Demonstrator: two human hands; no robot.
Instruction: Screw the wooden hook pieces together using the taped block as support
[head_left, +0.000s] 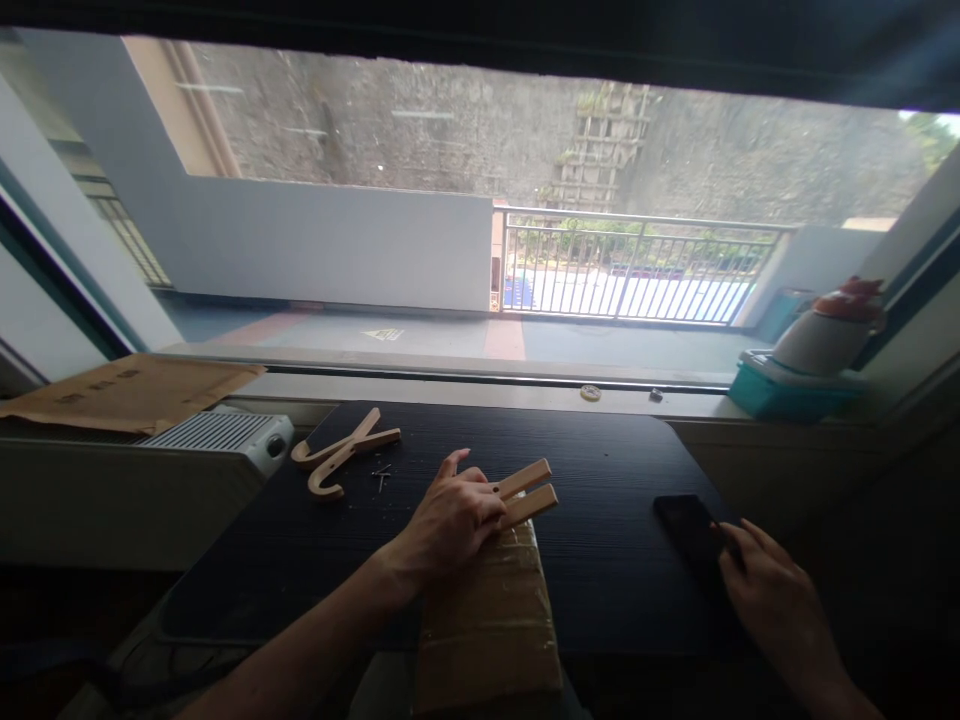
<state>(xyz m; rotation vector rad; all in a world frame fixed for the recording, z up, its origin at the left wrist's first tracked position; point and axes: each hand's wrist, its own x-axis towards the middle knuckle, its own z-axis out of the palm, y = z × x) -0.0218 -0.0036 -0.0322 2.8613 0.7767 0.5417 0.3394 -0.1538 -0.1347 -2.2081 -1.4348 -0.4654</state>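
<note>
My left hand (461, 510) is closed around two wooden bars (531, 505), pressing them onto the top of a tape-wrapped cardboard box (487, 625). Their straight ends stick out to the right, and one shows a small hole; the other ends are hidden under my palm. At the right edge of the dark table, my right hand (776, 590) has its fingers closed on a small dark thing with a reddish tip, too dim to name. Just beside it lies a black phone-like slab (686, 525). Two wooden hooks (346, 455) lie crossed at the table's far left, near several screws (381, 476).
The dark table (600, 580) stands against a window sill. On the sill are a tape roll (591, 393), a small metallic item (656, 395) and a teal box (787, 388) with a white-and-red figure on top. A brown envelope (127, 390) rests over a white heater (225, 435) at left.
</note>
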